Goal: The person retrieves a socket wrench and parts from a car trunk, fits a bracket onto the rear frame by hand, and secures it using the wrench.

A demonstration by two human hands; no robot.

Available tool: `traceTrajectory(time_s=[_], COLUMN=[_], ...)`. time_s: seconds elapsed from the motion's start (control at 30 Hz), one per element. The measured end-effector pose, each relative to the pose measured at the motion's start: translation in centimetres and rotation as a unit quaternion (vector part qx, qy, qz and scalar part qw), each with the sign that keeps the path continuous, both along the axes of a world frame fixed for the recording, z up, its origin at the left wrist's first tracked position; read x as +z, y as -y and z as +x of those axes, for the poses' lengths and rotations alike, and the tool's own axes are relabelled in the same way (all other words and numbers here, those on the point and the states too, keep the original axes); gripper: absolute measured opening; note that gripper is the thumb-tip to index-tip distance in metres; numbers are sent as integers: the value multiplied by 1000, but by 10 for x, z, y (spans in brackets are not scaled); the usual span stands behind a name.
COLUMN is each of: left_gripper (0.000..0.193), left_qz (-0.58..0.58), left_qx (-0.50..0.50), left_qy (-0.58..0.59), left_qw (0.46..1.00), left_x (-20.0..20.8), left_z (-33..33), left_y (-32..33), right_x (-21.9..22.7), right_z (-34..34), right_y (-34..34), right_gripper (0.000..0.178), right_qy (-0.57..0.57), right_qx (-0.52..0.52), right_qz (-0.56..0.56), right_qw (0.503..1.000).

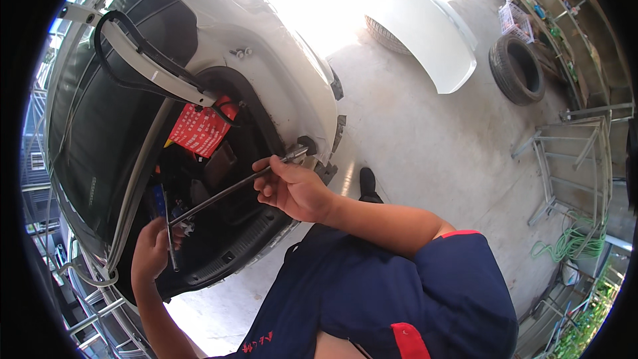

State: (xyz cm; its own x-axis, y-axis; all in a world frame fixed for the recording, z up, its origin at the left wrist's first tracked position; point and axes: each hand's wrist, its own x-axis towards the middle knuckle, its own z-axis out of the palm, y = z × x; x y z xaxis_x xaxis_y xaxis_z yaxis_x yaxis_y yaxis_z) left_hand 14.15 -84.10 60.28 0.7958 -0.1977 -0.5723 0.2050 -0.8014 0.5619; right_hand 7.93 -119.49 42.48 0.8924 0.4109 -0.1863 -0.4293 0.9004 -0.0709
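Observation:
A long metal T-handle socket wrench [219,197] spans the open boot of a white car. My left hand [150,252] is closed at its crossbar end, with the bar running past the fingers. Closer to the other end, my right hand [298,191] pinches the shaft between thumb and fingers, its remaining fingers loosely curled. The bright socket end [295,154] meets the car's rear corner beside a dark round part [306,143]. My left hand partly hides the crossbar, and whatever the socket sits on cannot be made out.
A red printed sheet [199,129] lies in the boot under a raised arm-like strut [143,60]. Small bolts [243,52] rest on the bodywork. Rightward are a detached white panel [435,36], a loose tyre [517,70], a metal frame [575,159] and a green hose [578,238].

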Motion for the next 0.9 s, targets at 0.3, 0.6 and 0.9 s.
traceTrajectory(time_s=[0.3, 0.6, 0.9], left_gripper=[36, 36, 31], left_qz=[-311, 66, 203], left_qx=[171, -264, -360], left_qy=[-99, 321, 509], left_qw=[930, 907, 755], left_x=[-2, 28, 25], left_z=[-28, -17, -27], left_y=[65, 91, 99], right_x=[0, 52, 43], right_z=[-6, -40, -11], right_y=[15, 86, 96], right_gripper=[37, 24, 45], right_qy=[-23, 131, 270], right_qx=[18, -7, -173], right_qz=[-20, -610, -917], right_qw=[999, 782, 238])
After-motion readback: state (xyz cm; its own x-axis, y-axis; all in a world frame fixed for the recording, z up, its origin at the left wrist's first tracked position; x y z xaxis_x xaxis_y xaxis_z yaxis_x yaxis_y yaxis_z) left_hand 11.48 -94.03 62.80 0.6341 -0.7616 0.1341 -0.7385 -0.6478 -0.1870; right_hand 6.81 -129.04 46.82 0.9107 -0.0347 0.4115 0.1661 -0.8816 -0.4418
